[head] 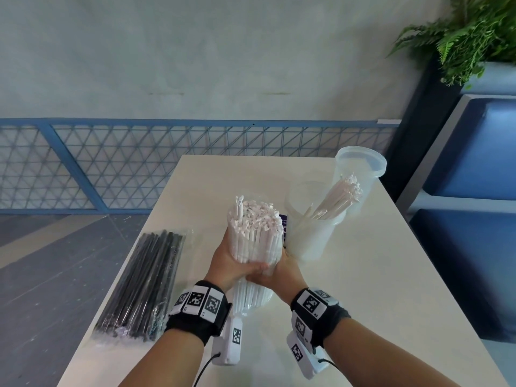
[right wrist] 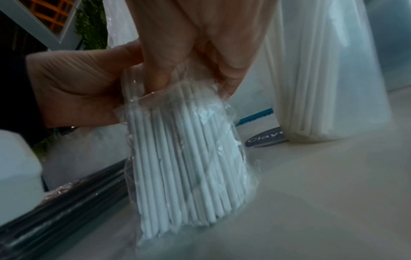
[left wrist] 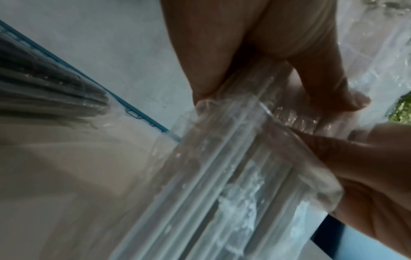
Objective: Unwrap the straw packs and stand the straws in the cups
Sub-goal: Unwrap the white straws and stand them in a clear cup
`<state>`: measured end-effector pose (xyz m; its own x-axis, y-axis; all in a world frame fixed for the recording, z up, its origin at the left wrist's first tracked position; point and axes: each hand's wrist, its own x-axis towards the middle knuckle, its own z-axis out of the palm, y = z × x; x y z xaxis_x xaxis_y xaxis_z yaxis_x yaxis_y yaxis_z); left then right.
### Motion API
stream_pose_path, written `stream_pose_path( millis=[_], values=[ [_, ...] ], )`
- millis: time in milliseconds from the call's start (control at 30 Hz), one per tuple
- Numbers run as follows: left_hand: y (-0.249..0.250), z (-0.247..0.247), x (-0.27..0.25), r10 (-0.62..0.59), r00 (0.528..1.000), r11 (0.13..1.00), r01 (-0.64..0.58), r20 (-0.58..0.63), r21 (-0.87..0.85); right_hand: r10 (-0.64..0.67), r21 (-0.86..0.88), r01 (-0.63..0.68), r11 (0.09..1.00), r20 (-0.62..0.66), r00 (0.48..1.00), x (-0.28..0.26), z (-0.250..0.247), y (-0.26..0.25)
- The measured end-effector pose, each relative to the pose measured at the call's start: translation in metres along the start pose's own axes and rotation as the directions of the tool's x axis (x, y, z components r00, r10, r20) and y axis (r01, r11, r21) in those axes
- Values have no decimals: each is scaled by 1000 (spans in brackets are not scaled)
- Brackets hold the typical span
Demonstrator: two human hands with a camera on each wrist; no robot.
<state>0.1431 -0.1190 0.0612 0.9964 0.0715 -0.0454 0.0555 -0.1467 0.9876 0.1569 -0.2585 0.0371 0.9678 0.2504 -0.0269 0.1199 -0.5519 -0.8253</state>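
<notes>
Two straw packs are showing: one pack of white straws (head: 255, 241) is being held upright just left of the near cup (head: 312, 233), and one pack of black straws (head: 145, 283) is lying well to the left of that cup. Two clear cups are standing on one table (head: 363, 289): the near cup, which is holding a loose bunch of white straws (head: 337, 199) too many and too tightly bunched to count, and one far cup (head: 361, 169) standing just behind it. Two hands are showing: the left hand (head: 231, 263) and the right hand (head: 279, 272), each wearing one wristband. One plant (head: 469, 32) is hanging well behind and right of the near cup
</notes>
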Motion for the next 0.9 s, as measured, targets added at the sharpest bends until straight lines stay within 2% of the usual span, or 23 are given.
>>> stream_pose_path(
  millis=[133,267,400,500,533,567,633,667,800,900],
  values=[
    [-5,1,-5,-12,998,1000,10,65,29,45,43,-46,998,32,998,-3,5,12],
    [14,-9,1,9,987,1000,-9,161,-5,68,128,-73,989,37,997,-4,4,17],
    [31,-13,11,84,988,996,-84,126,1,53,89,-58,994,64,997,-7,-2,7],
    [32,-10,9,83,991,996,-85,103,18,-33,44,28,999,116,993,-13,-21,-7],
    [31,-10,8,74,993,997,-76,94,22,-74,94,69,993,51,996,-15,-29,-13],
    [30,-10,8,71,994,997,-73,85,22,-115,160,125,979,-70,991,-16,-38,-20],
    [28,-9,8,55,995,998,-56,88,12,-193,231,266,936,-294,936,-16,-52,-32],
    [29,-8,8,47,994,999,-48,99,3,-217,223,301,927,-333,918,-15,-59,-38],
    [29,-3,7,71,991,996,-64,112,-60,-223,26,234,972,-214,951,-10,-64,-47],
    [29,-5,5,74,986,994,-62,148,-86,-163,62,177,982,-180,970,-10,-59,-40]
  ],
)
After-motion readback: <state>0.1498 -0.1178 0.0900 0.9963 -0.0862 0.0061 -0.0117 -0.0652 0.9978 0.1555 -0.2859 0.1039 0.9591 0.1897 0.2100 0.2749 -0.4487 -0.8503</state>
